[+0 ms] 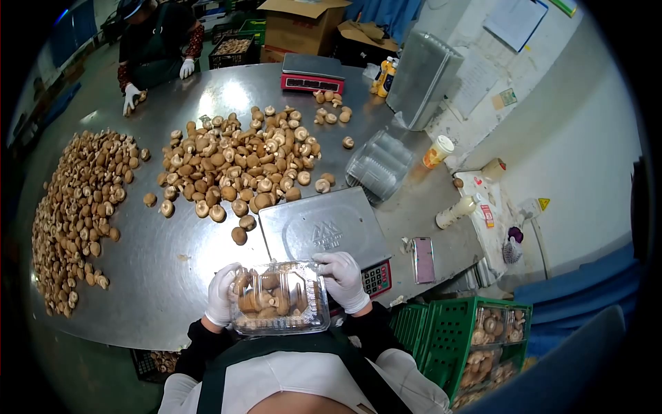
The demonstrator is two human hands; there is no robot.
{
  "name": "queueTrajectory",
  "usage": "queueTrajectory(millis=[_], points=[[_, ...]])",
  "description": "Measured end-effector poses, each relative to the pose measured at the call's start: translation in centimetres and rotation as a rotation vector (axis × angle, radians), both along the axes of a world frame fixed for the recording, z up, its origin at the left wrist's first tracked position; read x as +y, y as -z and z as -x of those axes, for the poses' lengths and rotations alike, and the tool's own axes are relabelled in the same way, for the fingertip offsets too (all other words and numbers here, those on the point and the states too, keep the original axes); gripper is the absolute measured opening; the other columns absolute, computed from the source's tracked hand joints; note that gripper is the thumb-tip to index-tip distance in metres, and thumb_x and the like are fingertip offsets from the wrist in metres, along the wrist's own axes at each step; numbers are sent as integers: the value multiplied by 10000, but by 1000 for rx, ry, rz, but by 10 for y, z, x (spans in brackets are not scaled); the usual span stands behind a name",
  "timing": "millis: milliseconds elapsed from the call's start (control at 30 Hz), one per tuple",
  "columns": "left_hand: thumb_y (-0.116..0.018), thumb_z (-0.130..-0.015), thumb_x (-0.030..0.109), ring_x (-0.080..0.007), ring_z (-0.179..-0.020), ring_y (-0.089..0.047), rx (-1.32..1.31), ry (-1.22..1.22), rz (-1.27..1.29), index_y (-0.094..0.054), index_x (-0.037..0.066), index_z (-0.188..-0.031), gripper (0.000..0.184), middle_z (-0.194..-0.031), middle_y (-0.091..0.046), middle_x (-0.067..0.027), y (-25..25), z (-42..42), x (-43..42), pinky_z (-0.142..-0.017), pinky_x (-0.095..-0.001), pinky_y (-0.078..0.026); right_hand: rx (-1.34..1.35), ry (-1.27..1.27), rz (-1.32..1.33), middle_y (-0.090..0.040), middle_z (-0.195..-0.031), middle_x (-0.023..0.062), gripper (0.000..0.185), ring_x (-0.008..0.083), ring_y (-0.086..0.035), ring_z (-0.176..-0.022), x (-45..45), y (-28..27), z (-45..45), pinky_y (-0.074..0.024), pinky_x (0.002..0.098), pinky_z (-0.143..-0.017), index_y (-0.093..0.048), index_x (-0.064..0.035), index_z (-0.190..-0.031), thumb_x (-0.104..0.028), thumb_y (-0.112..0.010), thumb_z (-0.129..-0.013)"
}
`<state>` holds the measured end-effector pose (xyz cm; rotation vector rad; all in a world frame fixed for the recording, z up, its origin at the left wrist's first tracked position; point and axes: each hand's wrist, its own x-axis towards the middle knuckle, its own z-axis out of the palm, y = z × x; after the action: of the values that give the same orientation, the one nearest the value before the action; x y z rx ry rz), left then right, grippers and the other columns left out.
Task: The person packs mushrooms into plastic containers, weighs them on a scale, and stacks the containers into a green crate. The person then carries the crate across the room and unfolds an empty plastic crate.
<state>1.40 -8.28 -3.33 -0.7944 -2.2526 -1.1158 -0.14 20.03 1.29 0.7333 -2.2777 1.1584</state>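
Observation:
Between my two white-gloved hands is a clear plastic clamshell box filled with brown mushrooms, its lid over them. My left hand grips the box's left side, and my right hand grips its upper right corner. The box is held close to my apron, just in front of a weighing scale with a bare steel plate. Beyond the scale lies a loose heap of mushrooms. Whether the lid is fully latched I cannot tell.
A larger mushroom pile covers the table's left side. Stacked empty clamshells, a phone and a bottle are to the right. Green crates hold filled boxes. Across the table, a gloved co-worker touches a mushroom near a red scale.

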Motion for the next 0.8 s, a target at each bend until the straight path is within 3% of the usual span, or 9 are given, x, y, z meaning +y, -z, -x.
queueTrajectory(millis=[433, 533, 633, 700, 800], points=[[-708, -673, 54, -329, -953, -562, -23, 12, 14, -400, 72, -1176, 590, -1136, -515, -179, 9, 2, -13, -801, -393, -472, -9, 36, -19, -643, -946, 88, 138, 273, -597, -803, -9, 3, -8, -441, 361, -725, -576, -74, -769, -59, -651, -653], [-702, -680, 57, -328, -950, -563, -77, 6, 8, -398, 72, -1175, 581, -1135, -514, -180, 18, 2, -16, -801, -397, -472, -18, 34, -19, -643, -944, 87, 136, 272, -598, -809, -10, 0, -8, -443, 363, -728, -577, -76, -769, -60, -649, -655], [-698, -684, 59, -329, -950, -563, -327, 32, -54, -394, 73, -1179, 582, -1136, -513, -182, 25, 3, -19, -801, -399, -472, -17, 34, -32, -643, -943, 86, 145, 269, -599, -810, -9, 1, -7, -444, 362, -728, -573, -78, -769, -59, -656, -651], [-699, -682, 61, -331, -954, -563, -39, 15, -4, -391, 75, -1183, 589, -1139, -511, -183, 7, 3, -12, -802, -399, -472, -20, 34, -31, -643, -942, 83, 157, 266, -600, -810, -10, 1, -6, -444, 360, -726, -568, -79, -767, -58, -665, -646], [-704, -677, 69, -331, -957, -562, -53, 12, -14, -393, 76, -1182, 594, -1140, -511, -183, 13, 3, -13, -804, -399, -471, -20, 32, -31, -643, -942, 82, 167, 264, -600, -809, -9, 2, -4, -444, 358, -724, -563, -79, -767, -57, -671, -641]])
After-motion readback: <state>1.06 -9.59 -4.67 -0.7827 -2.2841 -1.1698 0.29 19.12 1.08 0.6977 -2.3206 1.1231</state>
